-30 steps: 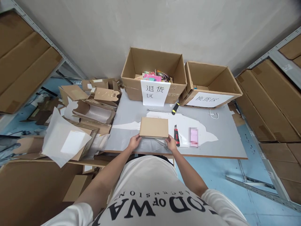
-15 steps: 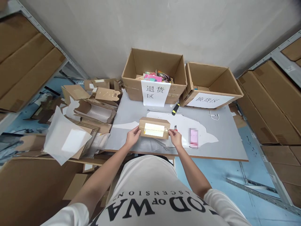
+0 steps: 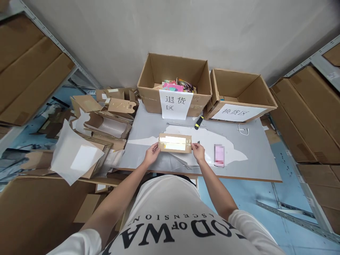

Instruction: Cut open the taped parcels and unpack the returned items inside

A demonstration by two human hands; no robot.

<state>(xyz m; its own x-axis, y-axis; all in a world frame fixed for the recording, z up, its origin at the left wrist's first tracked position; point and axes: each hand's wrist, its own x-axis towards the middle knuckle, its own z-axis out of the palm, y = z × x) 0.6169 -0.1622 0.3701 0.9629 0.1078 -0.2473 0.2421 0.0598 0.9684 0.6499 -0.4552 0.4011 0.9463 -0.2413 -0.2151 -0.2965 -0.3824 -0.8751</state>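
Holding: both hands grip one small flat brown cardboard parcel (image 3: 175, 143) by its short ends, near the front edge of the grey counter (image 3: 255, 159).
Parcel: it bears a pale label and glossy clear tape across the face turned toward the camera; whether its lower edge touches the counter cannot be told.
Left hand (image 3: 152, 154): its grip is closed on the parcel's left end, fingers curled around the corner.
Right hand (image 3: 198, 152): its grip is narrow, fingertips pinching the parcel's right end where the tape wraps over.
Right of the parcel: a pink blurred flat object (image 3: 219, 155) lies on the counter just beside the right hand, apart from it.
Behind the right hand: the dark tip of a tool (image 3: 198, 142) shows; the rest is hidden.
Back edge, middle: a large open cardboard box (image 3: 174, 83) with a white paper sign carrying Chinese characters holds colourful packets.
Back right corner: a second open cardboard box (image 3: 240, 95) with its own white sign stands just beside the first.
Between boxes and parcel: a yellow-and-black handled cutter (image 3: 198, 122) lies in front of the boxes.
Counter surface: white patches of torn covering (image 3: 212, 138) show in the middle.
Left edge: a heap of flattened brown cartons and white paper sheets (image 3: 92, 134) lies beside the counter.
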